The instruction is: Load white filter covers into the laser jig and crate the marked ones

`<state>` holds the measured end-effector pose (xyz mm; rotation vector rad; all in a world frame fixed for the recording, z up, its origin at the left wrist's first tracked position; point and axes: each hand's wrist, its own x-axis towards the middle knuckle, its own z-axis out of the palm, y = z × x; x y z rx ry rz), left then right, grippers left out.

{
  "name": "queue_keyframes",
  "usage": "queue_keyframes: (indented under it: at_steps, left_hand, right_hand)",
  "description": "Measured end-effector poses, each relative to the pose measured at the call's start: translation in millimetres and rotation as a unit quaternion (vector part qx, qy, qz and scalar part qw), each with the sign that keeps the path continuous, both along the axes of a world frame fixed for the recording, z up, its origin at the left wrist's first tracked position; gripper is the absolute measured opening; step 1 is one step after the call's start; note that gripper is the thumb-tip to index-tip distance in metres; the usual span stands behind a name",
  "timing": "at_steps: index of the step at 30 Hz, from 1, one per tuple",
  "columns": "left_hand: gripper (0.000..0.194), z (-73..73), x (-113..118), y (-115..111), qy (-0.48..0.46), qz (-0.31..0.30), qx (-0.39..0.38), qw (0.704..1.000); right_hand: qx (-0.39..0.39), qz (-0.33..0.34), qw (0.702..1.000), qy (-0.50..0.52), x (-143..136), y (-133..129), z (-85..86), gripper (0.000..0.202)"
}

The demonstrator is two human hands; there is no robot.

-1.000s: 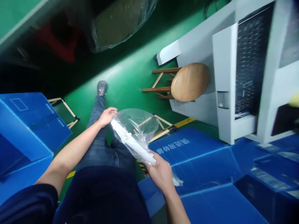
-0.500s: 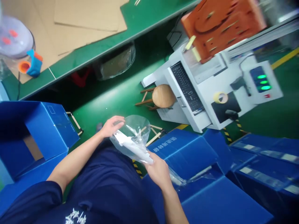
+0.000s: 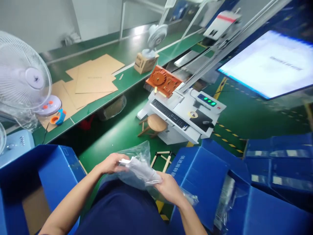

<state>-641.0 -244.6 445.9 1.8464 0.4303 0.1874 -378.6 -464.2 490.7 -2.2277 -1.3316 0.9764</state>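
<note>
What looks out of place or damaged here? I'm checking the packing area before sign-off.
Nothing looks damaged or spilled. The left hand and right hand hold a white flat part in a crumpled clear plastic bag. More bagged parts sit in the open blue corrugated plastic box on the right.

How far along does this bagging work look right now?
Looks done: a bagged piece stands in the open blue box on the right. In hand: the left hand and right hand hold a white part inside a clear plastic bag, over the lap. Left: the blue box on the left shows only a cardboard bottom.
</note>
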Motion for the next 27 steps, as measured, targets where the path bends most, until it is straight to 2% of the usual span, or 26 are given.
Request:
queue_keyframes:
  at_steps: [2, 4, 8, 10, 13, 15, 16, 19, 21, 24, 27]
  left_hand:
    - [0.027, 11.9, -10.8, 11.7, 0.034, -0.036, 0.047, 0.998]
    - [0.025, 27.0, -18.0, 23.4, 0.051, -0.039, 0.088, 0.994]
    - [0.027, 50.6, -18.3, 40.5, 0.069, -0.070, 0.150, 0.984]
    - [0.023, 52.7, -10.2, 47.2, 0.067, -0.075, 0.142, 0.985]
    - [0.021, 47.1, 11.2, 61.7, 0.042, -0.050, 0.088, 0.994]
    - [0.026, 45.3, 30.0, 77.6, 0.033, -0.032, 0.058, 0.997]
    - [0.029, 47.0, 40.2, 87.9, 0.034, -0.023, 0.044, 0.998]
    - [0.041, 65.7, 71.0, 126.7, 0.049, 0.015, -0.019, 0.999]
    - [0.048, 86.6, 89.2, 155.4, 0.063, 0.046, -0.068, 0.995]
    - [0.054, 117.4, 109.1, 195.2, 0.087, 0.099, -0.109, 0.985]
    - [0.054, 134.5, 121.0, 229.2, 0.109, 0.152, -0.100, 0.977]
  right_hand:
    - [-0.015, 0.029, 0.999, 0.019, -8.6, 24.3, 11.2, 0.014]
    - [-0.016, 0.045, 0.999, 0.010, -11.6, 46.2, 19.7, 0.012]
    - [0.007, 0.094, 0.996, -0.009, -1.7, 79.7, 21.8, 0.015]
    - [0.014, 0.119, 0.993, -0.006, 9.2, 94.2, 16.9, 0.019]
    - [0.018, 0.123, 0.992, 0.007, 34.8, 117.2, 8.0, 0.017]
    - [0.023, 0.106, 0.994, 0.029, 61.7, 133.2, 2.8, 0.012]
    - [0.026, 0.094, 0.994, 0.043, 78.9, 140.9, 0.2, 0.018]
    - [0.018, 0.061, 0.995, 0.083, 145.9, 159.6, -9.9, 0.067]
    - [0.006, 0.040, 0.996, 0.079, 198.5, 168.1, -20.1, 0.079]
    - [0.017, -0.023, 0.995, 0.093, 272.3, 177.4, -38.3, 0.053]
    - [0.059, -0.066, 0.976, 0.198, 322.9, 183.4, -54.1, 0.037]
